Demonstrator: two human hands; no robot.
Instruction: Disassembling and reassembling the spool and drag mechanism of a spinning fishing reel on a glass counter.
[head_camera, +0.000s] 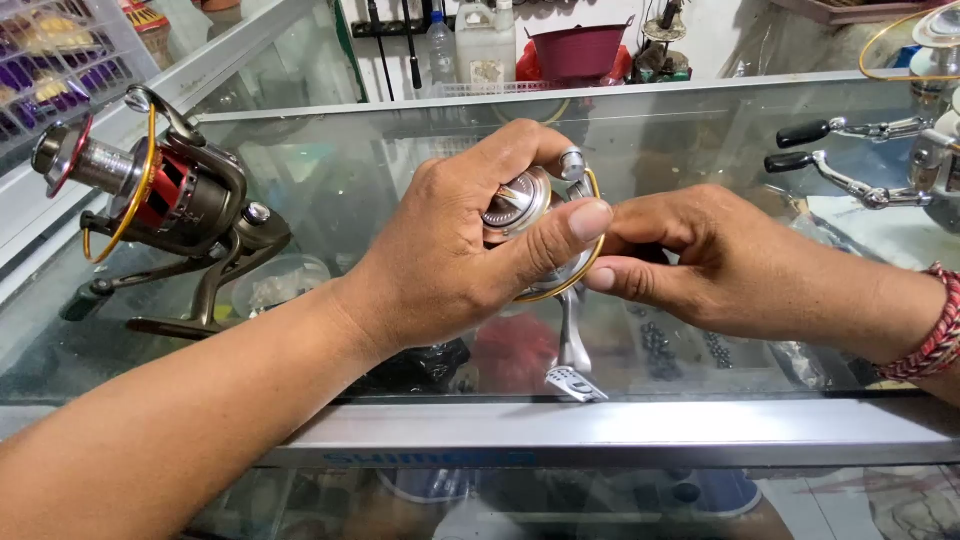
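Observation:
A silver spinning fishing reel (545, 225) with a gold bail wire is held above a glass counter (640, 140). My left hand (465, 245) wraps around its spool from the left, thumb across the front. My right hand (720, 265) comes in from the right and pinches the reel's side with thumb and fingers. The reel's silver foot (575, 380) hangs down toward the glass. Most of the reel body is hidden by my fingers.
A second reel (150, 200), bronze with red and gold, rests on the glass at the left. Reel handles with black knobs (850, 160) lie at the far right. Bottles and a maroon bowl (578, 50) stand behind the counter. A metal counter edge (620, 430) runs along the front.

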